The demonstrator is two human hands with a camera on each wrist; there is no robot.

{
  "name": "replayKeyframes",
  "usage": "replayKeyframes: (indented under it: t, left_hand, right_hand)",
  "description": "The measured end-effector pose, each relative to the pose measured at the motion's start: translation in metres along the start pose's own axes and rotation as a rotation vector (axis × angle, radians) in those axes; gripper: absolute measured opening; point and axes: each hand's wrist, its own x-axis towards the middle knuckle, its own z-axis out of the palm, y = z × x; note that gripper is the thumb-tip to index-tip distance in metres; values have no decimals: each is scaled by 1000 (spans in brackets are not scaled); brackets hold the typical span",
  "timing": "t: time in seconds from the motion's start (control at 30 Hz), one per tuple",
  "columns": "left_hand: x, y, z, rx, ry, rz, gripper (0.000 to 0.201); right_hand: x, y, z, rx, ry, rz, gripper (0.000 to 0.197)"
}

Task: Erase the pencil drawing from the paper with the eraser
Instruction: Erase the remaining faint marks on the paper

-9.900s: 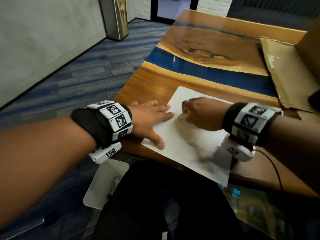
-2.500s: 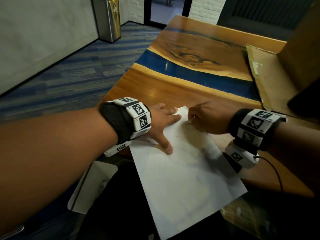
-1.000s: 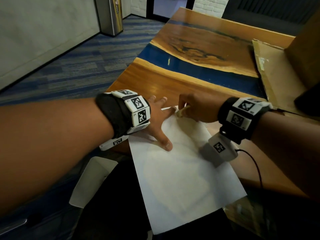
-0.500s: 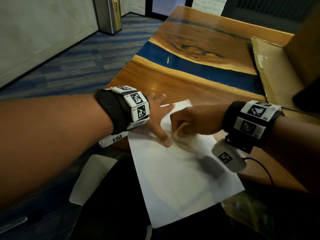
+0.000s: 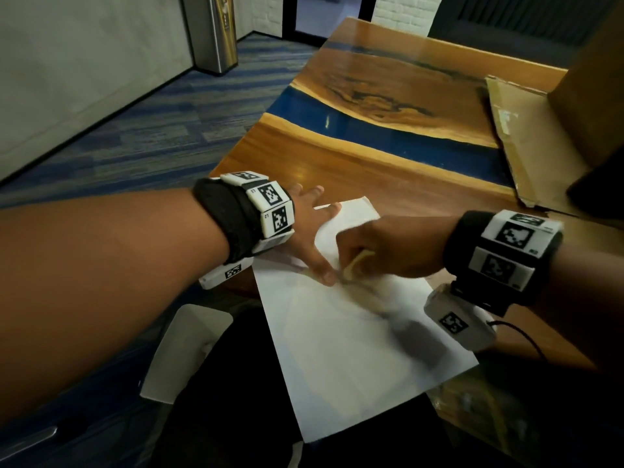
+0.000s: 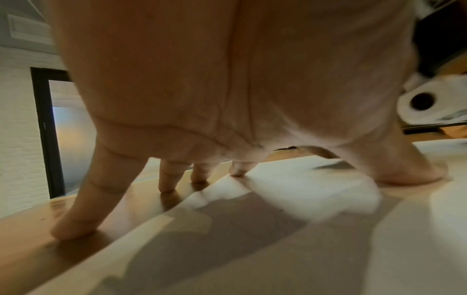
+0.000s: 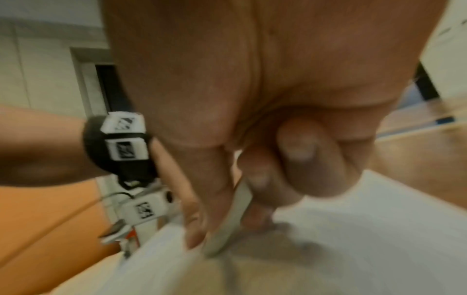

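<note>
A white sheet of paper (image 5: 351,349) lies slanted on the wooden table (image 5: 354,170), its near end hanging over the table's edge. Faint pencil lines show on it, too pale to make out. My left hand (image 5: 312,238) lies flat with fingers spread, the thumb pressing the paper (image 6: 328,229) and the outer fingers on the wood. My right hand (image 5: 378,251) pinches a pale flat eraser (image 5: 358,263) and holds its tip on the sheet right beside the left thumb. In the right wrist view the eraser (image 7: 233,221) sticks down between thumb and curled fingers onto the paper (image 7: 353,229).
An opened cardboard box (image 5: 533,130) stands at the table's far right. A blue resin strip (image 5: 371,130) crosses the tabletop. Left of the table lies blue carpet, with a steel bin (image 5: 211,32) by the wall. A white chair part (image 5: 182,352) sits below the table's edge.
My right hand has brought the eraser from the paper's far corner toward me, to beside the left thumb. The left hand has stayed pressed on the sheet.
</note>
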Motion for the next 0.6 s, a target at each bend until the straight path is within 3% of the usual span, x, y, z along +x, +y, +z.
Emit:
replayKeyframes:
  t: [0.07, 0.17, 0.2, 0.3, 0.33, 0.47, 0.6]
  left_hand:
    - [0, 0, -1, -5, -1, 4, 149]
    - [0, 1, 0, 7, 7, -8, 147]
    - [0, 1, 0, 14, 6, -10, 147]
    - [0, 1, -1, 6, -1, -8, 147]
    - [0, 1, -2, 1, 0, -7, 146]
    - [0, 2, 0, 15, 14, -12, 147]
    - [1, 0, 0, 8, 0, -6, 150]
  right_hand:
    - [-3, 2, 0, 28, -28, 12, 11]
    - [-6, 15, -5, -78, 226, 171, 14]
    - [-7, 16, -3, -84, 209, 145, 13]
    - [-10, 5, 5, 48, -53, -18, 9]
    - [-8, 6, 4, 66, -48, -4, 10]
    - [-3, 20, -5, -111, 311, 248, 17]
    - [-6, 7, 8, -21, 61, 6, 12]
